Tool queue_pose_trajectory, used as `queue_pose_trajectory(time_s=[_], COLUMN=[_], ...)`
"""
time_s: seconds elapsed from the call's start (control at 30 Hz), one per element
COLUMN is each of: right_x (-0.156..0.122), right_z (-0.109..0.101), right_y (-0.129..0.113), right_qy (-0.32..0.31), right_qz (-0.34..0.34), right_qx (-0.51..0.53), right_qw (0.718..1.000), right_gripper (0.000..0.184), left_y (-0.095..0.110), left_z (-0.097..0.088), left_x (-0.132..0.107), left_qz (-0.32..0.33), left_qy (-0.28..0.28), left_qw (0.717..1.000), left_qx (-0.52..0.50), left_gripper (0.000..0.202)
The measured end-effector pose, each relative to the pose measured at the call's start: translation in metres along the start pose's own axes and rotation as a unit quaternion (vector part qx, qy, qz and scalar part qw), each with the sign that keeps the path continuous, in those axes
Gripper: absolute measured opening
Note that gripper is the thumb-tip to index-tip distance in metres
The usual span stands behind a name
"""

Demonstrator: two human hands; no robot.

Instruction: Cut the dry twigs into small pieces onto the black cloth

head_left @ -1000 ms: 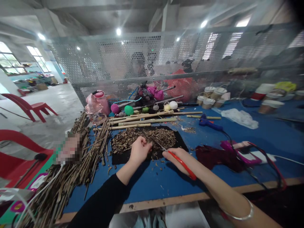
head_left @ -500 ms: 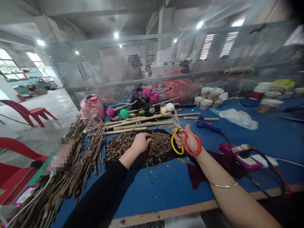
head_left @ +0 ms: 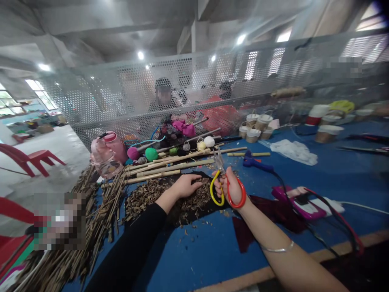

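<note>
Swung upright, the scissors (head_left: 222, 170) sit gripped in the right hand (head_left: 233, 185), cutting seemingly paused, the left hand's (head_left: 186, 186) fingers parted over dry pieces (head_left: 148, 195).

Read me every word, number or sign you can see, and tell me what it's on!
There are none that I can read.
Any marks on the scissors, pink bag or cups are too small or blurred to tell.

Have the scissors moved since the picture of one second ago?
Yes: judged against the blue tool, the scissors have moved right, closer to it.
</note>
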State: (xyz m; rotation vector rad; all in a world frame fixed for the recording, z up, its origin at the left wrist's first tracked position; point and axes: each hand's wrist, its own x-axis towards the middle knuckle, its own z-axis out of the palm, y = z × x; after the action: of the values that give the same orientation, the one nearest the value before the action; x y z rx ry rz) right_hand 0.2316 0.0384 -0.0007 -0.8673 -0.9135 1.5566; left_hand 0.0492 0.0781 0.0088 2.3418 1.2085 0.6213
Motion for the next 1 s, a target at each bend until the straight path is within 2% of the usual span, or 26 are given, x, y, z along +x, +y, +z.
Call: queue_pose_trajectory(time_s=[0.03, 0.1, 0.2, 0.27, 0.3, 0.33, 0.4, 0.47, 0.6, 0.67, 0.77, 0.87, 1.0], right_x=[0.000, 0.000, -0.001, -0.001, -0.002, -0.002, -0.003, -0.004, -0.006, -0.006, -0.006, -0.006, -0.006], right_z=[0.000, 0.000, 0.001, 0.002, 0.002, 0.003, 0.004, 0.005, 0.006, 0.006, 0.006, 0.006, 0.007], right_y=[0.000, 0.000, 0.001, 0.002, 0.002, 0.002, 0.002, 0.001, 0.001, 0.003, 0.004, 0.005, 0.006], right_qy=[-0.002, -0.006, -0.014, -0.020, -0.023, -0.025, -0.027, -0.026, -0.020, -0.019, -0.017, -0.023, -0.034], right_qz=[0.002, 0.002, -0.003, -0.009, -0.010, -0.008, -0.001, 0.001, -0.007, -0.006, 0.003, 0.007, 0.000], right_qx=[-0.001, -0.002, -0.004, -0.007, -0.008, -0.010, -0.015, -0.024, -0.046, -0.046, -0.041, -0.040, -0.051], right_qw=[1.000, 1.000, 1.000, 1.000, 1.000, 1.000, 1.000, 0.999, 0.999, 0.999, 0.999, 0.999, 0.998], right_gripper=[0.056, 0.056, 0.057, 0.056, 0.056, 0.057, 0.058, 0.058, 0.057, 0.057, 0.058, 0.057, 0.054], left_y=[0.001, 0.001, -0.002, -0.005, -0.006, -0.008, -0.011, -0.013, -0.013, -0.011, -0.008, -0.012, -0.024], left_z=[-0.004, -0.021, -0.061, -0.084, -0.091, -0.094, -0.089, -0.075, -0.048, -0.046, -0.056, -0.072, -0.080], left_x=[-0.002, -0.012, -0.049, -0.083, -0.100, -0.116, -0.140, -0.151, -0.148, -0.144, -0.147, -0.155, -0.159], left_qz=[0.004, 0.006, -0.050, -0.082, -0.083, -0.085, -0.101, -0.116, -0.140, -0.142, -0.146, -0.204, -0.274], left_qy=[0.017, 0.095, 0.196, 0.205, 0.186, 0.144, 0.068, 0.018, -0.028, -0.023, 0.022, 0.064, 0.064], left_qw=[1.000, 0.995, 0.978, 0.974, 0.977, 0.984, 0.990, 0.988, 0.974, 0.971, 0.968, 0.950, 0.928], left_qx=[0.000, 0.011, 0.042, 0.057, 0.060, 0.060, 0.069, 0.099, 0.176, 0.191, 0.203, 0.229, 0.245], left_gripper=[0.042, 0.043, 0.031, 0.021, 0.019, 0.017, 0.015, 0.019, 0.023, 0.021, 0.022, 0.022, 0.019])
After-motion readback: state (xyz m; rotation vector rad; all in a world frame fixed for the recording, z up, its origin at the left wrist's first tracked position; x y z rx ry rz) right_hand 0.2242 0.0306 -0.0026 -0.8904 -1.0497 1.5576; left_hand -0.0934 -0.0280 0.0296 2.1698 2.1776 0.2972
